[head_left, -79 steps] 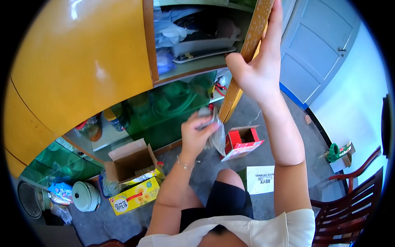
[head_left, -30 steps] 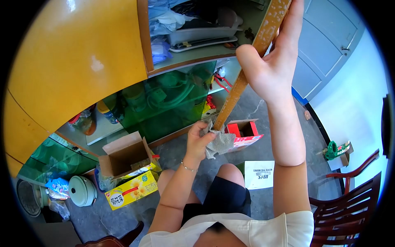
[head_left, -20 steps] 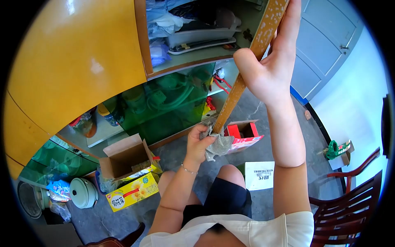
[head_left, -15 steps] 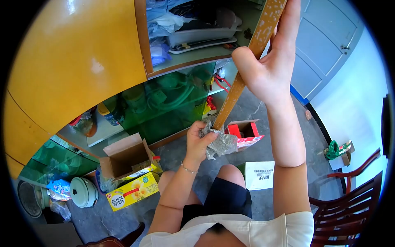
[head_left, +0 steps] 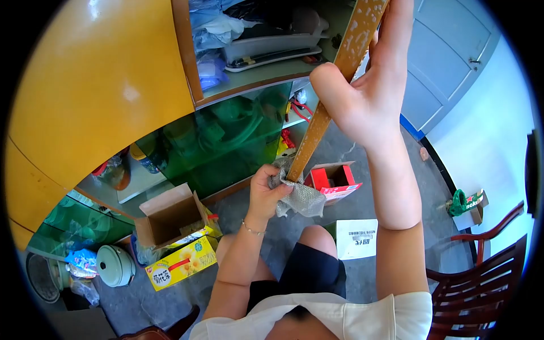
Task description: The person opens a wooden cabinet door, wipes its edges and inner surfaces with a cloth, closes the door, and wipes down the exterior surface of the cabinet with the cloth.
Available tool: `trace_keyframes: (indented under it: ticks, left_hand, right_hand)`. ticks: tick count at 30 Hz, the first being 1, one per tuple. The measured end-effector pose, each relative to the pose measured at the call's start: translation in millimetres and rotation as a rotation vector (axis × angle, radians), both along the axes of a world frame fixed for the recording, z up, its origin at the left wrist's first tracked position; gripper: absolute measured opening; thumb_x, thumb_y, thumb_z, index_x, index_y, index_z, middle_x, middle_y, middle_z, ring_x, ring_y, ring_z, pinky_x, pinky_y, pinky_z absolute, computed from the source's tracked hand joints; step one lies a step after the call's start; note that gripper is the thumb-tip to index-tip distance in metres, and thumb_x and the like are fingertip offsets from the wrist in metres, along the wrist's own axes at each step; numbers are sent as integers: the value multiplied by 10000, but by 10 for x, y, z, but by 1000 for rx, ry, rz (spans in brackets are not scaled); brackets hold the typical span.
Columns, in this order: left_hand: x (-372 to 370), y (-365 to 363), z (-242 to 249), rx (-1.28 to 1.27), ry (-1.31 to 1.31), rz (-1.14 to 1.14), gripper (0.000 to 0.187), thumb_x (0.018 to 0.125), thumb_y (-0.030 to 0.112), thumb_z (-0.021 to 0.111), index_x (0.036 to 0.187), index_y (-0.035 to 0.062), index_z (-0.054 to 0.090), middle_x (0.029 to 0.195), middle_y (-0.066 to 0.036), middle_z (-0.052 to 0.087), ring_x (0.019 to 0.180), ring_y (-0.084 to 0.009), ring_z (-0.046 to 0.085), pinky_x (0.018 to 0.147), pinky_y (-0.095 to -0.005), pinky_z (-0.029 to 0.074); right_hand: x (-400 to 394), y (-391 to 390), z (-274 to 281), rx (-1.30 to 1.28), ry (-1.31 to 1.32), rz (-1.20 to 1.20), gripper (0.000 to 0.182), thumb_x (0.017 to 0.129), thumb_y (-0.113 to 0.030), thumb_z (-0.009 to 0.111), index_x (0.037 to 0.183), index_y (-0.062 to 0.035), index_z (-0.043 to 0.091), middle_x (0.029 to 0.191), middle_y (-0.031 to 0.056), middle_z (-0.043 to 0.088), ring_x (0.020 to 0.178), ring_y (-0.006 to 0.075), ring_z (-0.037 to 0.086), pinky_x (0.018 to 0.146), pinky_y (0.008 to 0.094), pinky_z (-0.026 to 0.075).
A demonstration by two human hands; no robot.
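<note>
A grey mesh cloth [head_left: 305, 201] is in my left hand [head_left: 265, 192], its fingers and thumb closed on it. The cloth is bunched around the lower end of the worn brown edge of an open cabinet door [head_left: 313, 133], and part of it hangs down. Higher up, my right hand [head_left: 368, 107] holds the same door, thumb on the near side and fingers behind it, partly hidden. The door stands edge-on towards me and runs out of the top of the view.
Behind the door is the cabinet shelf [head_left: 249, 85] with bags and a tray. Below are green glass panels [head_left: 226, 141]. On the floor stand a red box [head_left: 334, 187], an open carton [head_left: 170, 218], a yellow box [head_left: 181, 265] and a pot [head_left: 115, 265]. A wooden chair [head_left: 481, 283] is at right.
The door edge has shifted slightly left in view, with both hands still on it. My left hand and the cloth have also moved a little left.
</note>
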State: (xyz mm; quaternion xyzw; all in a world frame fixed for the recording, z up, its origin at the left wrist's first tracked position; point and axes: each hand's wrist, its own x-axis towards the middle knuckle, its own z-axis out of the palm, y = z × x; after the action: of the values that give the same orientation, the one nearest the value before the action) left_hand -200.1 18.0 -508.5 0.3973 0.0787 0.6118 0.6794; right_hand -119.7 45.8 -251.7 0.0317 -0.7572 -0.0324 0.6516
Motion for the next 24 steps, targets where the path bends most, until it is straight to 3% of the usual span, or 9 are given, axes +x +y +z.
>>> trace_keyframes:
  ticks: [2, 3, 5, 9, 14, 18, 21, 23, 24]
  left_hand:
    - [9, -4, 69, -4, -26, -19, 263, 673, -34, 662, 828, 54, 470, 874, -43, 567, 790, -103, 545, 703, -249, 457]
    - [19, -17, 110, -30, -40, -17, 262, 672, -36, 661, 824, 56, 468, 862, -40, 567, 780, -102, 546, 696, -248, 460]
    - [19, -61, 200, -85, -64, -10, 261, 672, -40, 659, 816, 60, 466, 837, -35, 567, 760, -100, 548, 681, -247, 465]
    - [-57, -98, 309, -203, 6, -64, 253, 674, -51, 650, 793, 63, 458, 826, -36, 562, 747, -97, 545, 672, -248, 468]
    - [-22, -120, 182, -175, -35, -38, 248, 675, -54, 650, 767, 64, 452, 825, -38, 562, 736, -96, 542, 659, -240, 466]
    - [-89, -50, 205, -149, 43, -39, 257, 674, -63, 647, 781, 66, 451, 846, -36, 559, 753, -97, 541, 674, -242, 461]
    - [-89, -68, 186, -109, 48, -12, 262, 673, -63, 649, 778, 69, 448, 827, -29, 553, 740, -88, 533, 666, -232, 457]
    - [-24, -98, 151, -79, -10, 0, 266, 672, -62, 652, 769, 73, 444, 800, -21, 549, 720, -79, 528, 651, -221, 454]
    - [-20, -87, 177, -60, 35, 49, 270, 671, -69, 652, 746, 75, 436, 780, -17, 541, 709, -74, 521, 648, -216, 449]
  right_hand:
    - [-1, -4, 8, -34, 17, -9, 917, 517, 32, 406, 1324, 59, -29, 1333, 228, 150, 1244, 292, 193, 1011, 316, 171]
    - [-2, -191, 51, -105, -21, -289, 918, 516, 33, 404, 1325, 56, -29, 1333, 227, 153, 1240, 289, 200, 1009, 314, 176]
    - [36, -288, 75, -171, -65, -511, 921, 516, 34, 401, 1329, 47, -31, 1332, 224, 159, 1232, 285, 217, 1002, 309, 190]
    - [87, -248, 47, -179, -78, -370, 927, 517, 37, 397, 1337, 26, -35, 1333, 216, 170, 1215, 274, 247, 988, 299, 215]
    - [65, -211, -6, -151, -57, -531, 928, 521, 41, 391, 1342, 11, -38, 1335, 199, 178, 1206, 260, 262, 975, 287, 232]
    - [-11, -169, 13, -62, -30, -673, 929, 531, 61, 383, 1349, -15, -51, 1336, 189, 185, 1164, 245, 327, 917, 277, 315]
    - [53, -53, -28, -140, -31, -279, 928, 545, 78, 378, 1352, -38, -65, 1334, 179, 194, 1128, 236, 371, 870, 277, 364]
    - [36, -92, -20, -238, -15, -161, 924, 555, 85, 376, 1352, -46, -73, 1331, 173, 202, 1115, 234, 386, 856, 282, 378]
    - [-36, -234, 25, -275, -12, -259, 922, 559, 87, 376, 1351, -47, -76, 1329, 171, 206, 1114, 235, 387, 857, 287, 378]
